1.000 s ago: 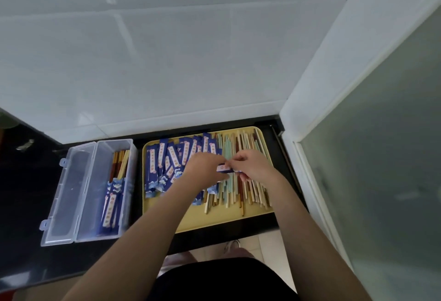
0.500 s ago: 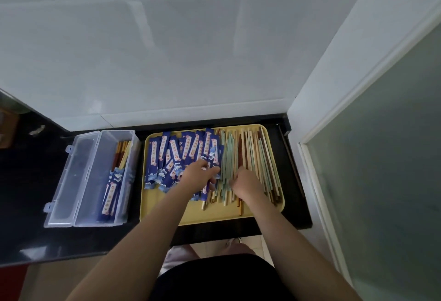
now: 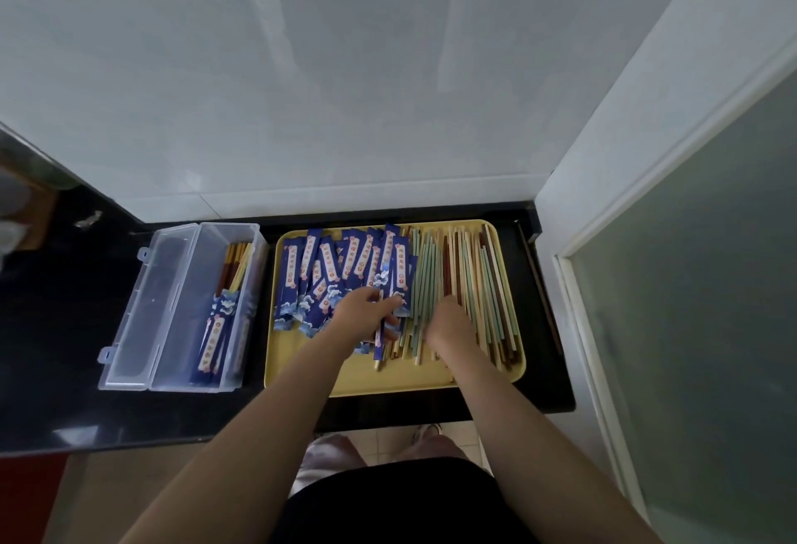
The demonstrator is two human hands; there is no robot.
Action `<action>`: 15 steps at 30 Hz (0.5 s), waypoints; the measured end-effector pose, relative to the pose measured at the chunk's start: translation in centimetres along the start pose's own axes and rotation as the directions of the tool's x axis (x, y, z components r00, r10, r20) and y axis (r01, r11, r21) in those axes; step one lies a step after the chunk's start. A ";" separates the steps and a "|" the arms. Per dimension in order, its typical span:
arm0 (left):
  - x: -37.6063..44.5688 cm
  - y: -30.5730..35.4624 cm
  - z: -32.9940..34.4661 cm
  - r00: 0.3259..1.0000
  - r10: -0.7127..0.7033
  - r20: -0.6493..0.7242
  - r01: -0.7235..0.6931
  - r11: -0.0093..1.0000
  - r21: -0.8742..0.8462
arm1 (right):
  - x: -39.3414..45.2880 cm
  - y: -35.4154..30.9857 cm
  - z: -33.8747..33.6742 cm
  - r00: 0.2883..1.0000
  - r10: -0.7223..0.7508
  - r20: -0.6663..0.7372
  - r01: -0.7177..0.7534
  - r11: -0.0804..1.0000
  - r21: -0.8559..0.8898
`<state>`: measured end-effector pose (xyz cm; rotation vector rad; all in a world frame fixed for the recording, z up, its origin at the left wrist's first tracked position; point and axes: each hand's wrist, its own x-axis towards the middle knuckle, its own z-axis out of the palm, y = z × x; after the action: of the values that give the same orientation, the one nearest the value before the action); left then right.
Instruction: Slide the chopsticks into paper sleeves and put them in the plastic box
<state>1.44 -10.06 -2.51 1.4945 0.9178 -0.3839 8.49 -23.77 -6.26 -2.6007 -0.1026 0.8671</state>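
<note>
A yellow tray (image 3: 358,379) sits on the black counter (image 3: 64,327), with both hands over its near half. The left hand (image 3: 366,315) lies at the boundary between the two piles on the tray, its fingers curled round a sleeved pair of chopsticks (image 3: 379,340); the blue sleeve runs down past the hand and bare wooden tips poke out below it toward the tray's near edge. The right hand (image 3: 450,323) rests just beside it, knuckles up, on the loose chopsticks (image 3: 478,284), fingers bent down into the pile; whether it actually pinches any cannot be told. The two hands are near each other but apart.

The blue paper sleeves (image 3: 327,271) with their white wave print fan out over the tray's left half, just ahead and to the left of the left hand. The loose chopsticks, pale green, cream and dark brown, cover the right half, running from the far rim to the near side under and beyond the right hand.

The clear plastic box (image 3: 172,310) stands on the counter just left of the tray, lid (image 3: 146,310) folded open to its left. Inside its right compartment lie already sleeved chopsticks (image 3: 220,319), brown and yellow ends showing above the blue paper. It is well apart from both hands.
</note>
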 end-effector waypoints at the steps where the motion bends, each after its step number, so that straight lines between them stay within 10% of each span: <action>1: 0.0 0.0 -0.1 1.000 0.003 0.000 -0.003 1.000 -0.002 | 0.0 0.0 0.0 1.000 -0.005 -0.007 0.005 1.000 -0.015; 9: -0.5 0.7 -0.3 0.999 -0.014 0.034 0.015 0.998 -0.055 | -0.5 -0.3 -1.3 1.000 0.026 0.001 -0.026 0.998 0.064; 15: -0.8 2.1 0.7 0.998 0.019 0.060 -0.017 1.000 -0.026 | -1.6 -0.3 -7.0 0.943 -0.013 -0.333 0.145 0.916 0.374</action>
<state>2.69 -10.75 -0.65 1.4593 0.8587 -0.4003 11.34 -26.15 -0.16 -2.2971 0.0539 0.3696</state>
